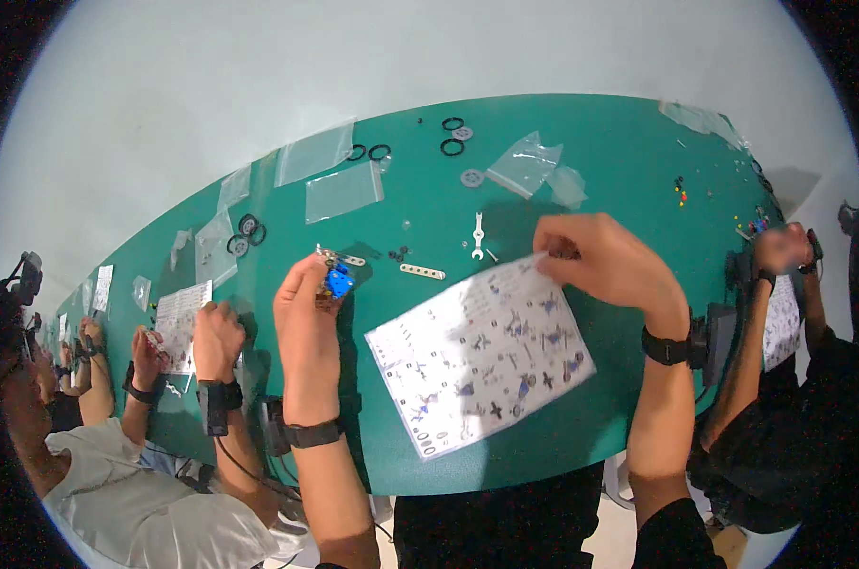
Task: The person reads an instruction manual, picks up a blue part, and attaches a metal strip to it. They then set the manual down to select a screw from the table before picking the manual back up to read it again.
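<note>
Landmark is the instruction sheet (480,356), a white printed page of part diagrams lying on the green table (619,171) in front of the person; left hand (308,318) sits just left of the sheet, fingers closed around a small blue-and-metal assembly (335,280) held up at its top-left corner; right hand (605,261) is at the sheet's top-right corner, thumb and fingers pinched on the paper edge, lifting or shifting it; both wrists carry black bands.

Step in hand, as I judge it: checking the diagrams against the half-built piece while repositioning the page; next move likely calls for freeing the right hand to pick a part, keeping the assembly steady in the left.

Just above the sheet: a perforated metal strip (422,272), a small flat spanner (478,235), a few dark nuts (399,253); further above, black rubber rings (453,136), grey wheel hubs (472,177), clear plastic bags (332,175); well right of the sheet, small coloured pieces (681,190).

Surface is a long curved green tabletop against a plain pale wall; left of the sheet a neighbour in a light shirt (145,512) works over their own sheet; right of it another person in dark clothes (790,446) does likewise; more workers further left, too small to detail.
</note>
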Tool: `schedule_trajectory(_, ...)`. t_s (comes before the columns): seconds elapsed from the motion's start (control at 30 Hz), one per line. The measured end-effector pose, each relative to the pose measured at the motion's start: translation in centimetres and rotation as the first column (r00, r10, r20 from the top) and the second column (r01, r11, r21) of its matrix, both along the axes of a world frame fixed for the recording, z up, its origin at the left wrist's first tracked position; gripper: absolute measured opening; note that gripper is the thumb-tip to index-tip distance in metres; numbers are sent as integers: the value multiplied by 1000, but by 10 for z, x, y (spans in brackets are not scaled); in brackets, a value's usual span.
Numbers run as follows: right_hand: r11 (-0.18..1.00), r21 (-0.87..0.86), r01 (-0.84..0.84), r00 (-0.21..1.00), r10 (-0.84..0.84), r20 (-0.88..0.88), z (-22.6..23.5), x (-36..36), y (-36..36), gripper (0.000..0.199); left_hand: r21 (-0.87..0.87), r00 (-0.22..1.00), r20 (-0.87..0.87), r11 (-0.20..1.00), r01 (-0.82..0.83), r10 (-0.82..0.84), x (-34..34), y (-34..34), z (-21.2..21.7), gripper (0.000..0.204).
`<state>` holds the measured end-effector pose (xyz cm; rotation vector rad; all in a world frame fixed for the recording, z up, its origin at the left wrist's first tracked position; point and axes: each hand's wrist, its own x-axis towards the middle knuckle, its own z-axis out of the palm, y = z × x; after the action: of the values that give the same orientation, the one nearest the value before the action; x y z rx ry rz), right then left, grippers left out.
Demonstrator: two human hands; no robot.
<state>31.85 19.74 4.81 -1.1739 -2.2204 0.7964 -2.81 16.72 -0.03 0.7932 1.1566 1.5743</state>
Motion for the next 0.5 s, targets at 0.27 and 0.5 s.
schedule_trajectory(0.27,977,-198,73,956,-125,-265,11,-15,-2,9,-3,986,95,990,-138,138,-13,-1,6,16)
schedule_trajectory(0.5,972,-222,76,894,-165,-416,9,-13,4,8,-21,852,514,993,120,-93,-9,0,5,26)
